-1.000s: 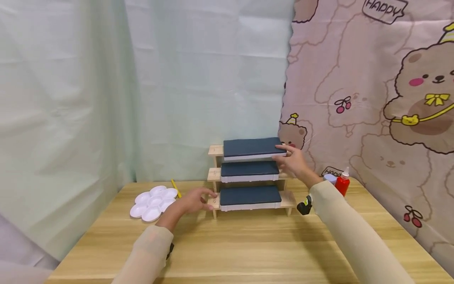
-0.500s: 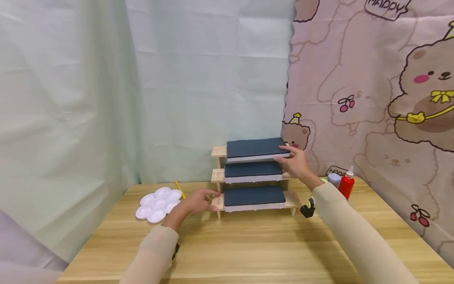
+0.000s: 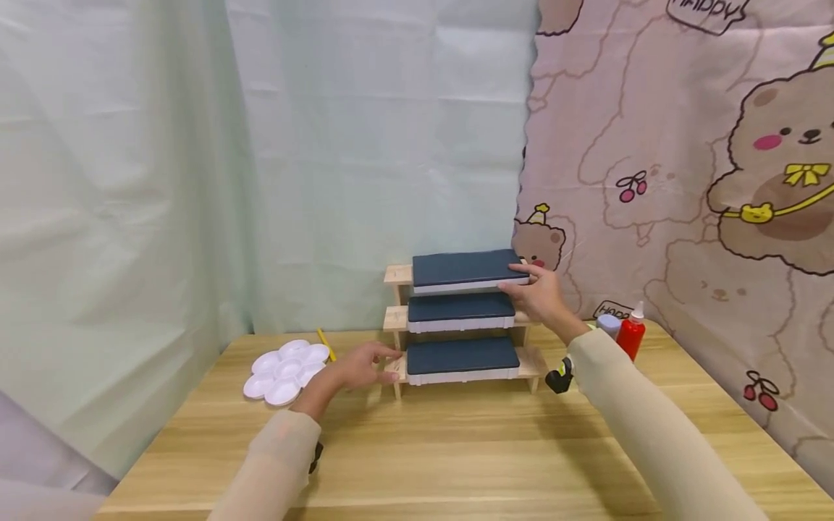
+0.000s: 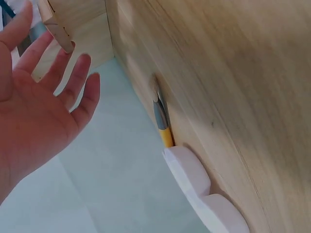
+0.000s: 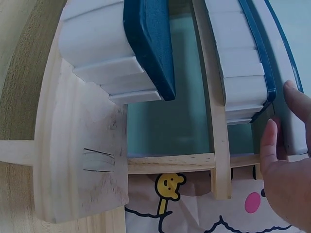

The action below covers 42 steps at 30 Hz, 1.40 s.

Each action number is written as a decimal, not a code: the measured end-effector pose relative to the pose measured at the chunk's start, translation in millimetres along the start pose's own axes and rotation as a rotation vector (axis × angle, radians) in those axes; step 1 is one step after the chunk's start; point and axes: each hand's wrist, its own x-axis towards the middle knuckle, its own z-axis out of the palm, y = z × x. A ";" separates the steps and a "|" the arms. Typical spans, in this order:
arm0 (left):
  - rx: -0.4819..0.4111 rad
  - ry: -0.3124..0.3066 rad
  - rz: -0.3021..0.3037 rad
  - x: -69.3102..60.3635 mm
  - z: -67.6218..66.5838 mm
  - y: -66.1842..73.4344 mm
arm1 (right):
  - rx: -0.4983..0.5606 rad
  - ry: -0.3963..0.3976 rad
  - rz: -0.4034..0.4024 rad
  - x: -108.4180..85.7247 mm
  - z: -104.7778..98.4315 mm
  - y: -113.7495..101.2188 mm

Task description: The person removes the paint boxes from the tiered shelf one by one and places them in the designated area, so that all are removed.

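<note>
A three-tier wooden rack (image 3: 397, 316) carries one white box with a dark blue lid on each tier. My right hand (image 3: 542, 298) pinches the right end of the top box (image 3: 465, 268), one finger on the lid and the thumb lower at the front. The right wrist view also shows this hand (image 5: 291, 160) at the box's end. By the left end of the bottom tier is my left hand (image 3: 355, 367), its fingers spread. Fingertips touch the wooden plank (image 4: 54, 26) in the left wrist view. The middle box (image 3: 461, 312) and bottom box (image 3: 462, 359) sit untouched.
Left of the rack lies a white flower-shaped palette (image 3: 287, 370), with a yellow-handled brush (image 4: 165, 136) beside it. A red bottle (image 3: 630, 336) and a pale blue-lidded container (image 3: 609, 324) stand to the right. Curtains hang behind the table (image 3: 456, 449).
The head view has shifted slightly. Both hands keep nearly the same places at the rack, and the boxes show no clear movement on it.
</note>
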 end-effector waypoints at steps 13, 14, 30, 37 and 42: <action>-0.018 0.004 -0.058 7.5 -7.6 -9.1 | 0.018 -0.014 -0.007 3.1 4.3 -2.6; -0.007 0.008 -0.060 8.4 -7.3 -8.7 | 0.001 -0.004 -0.009 3.0 4.0 -2.5; 0.035 0.039 -0.068 18.2 -11.9 -6.5 | -0.171 0.087 -0.080 1.3 3.1 -6.5; 0.040 0.046 -0.068 21.1 -17.8 -12.7 | -0.154 0.090 -0.112 5.9 6.9 -12.1; 0.040 0.045 -0.062 28.3 -16.3 -13.1 | -0.173 0.140 -0.142 6.3 4.0 -8.1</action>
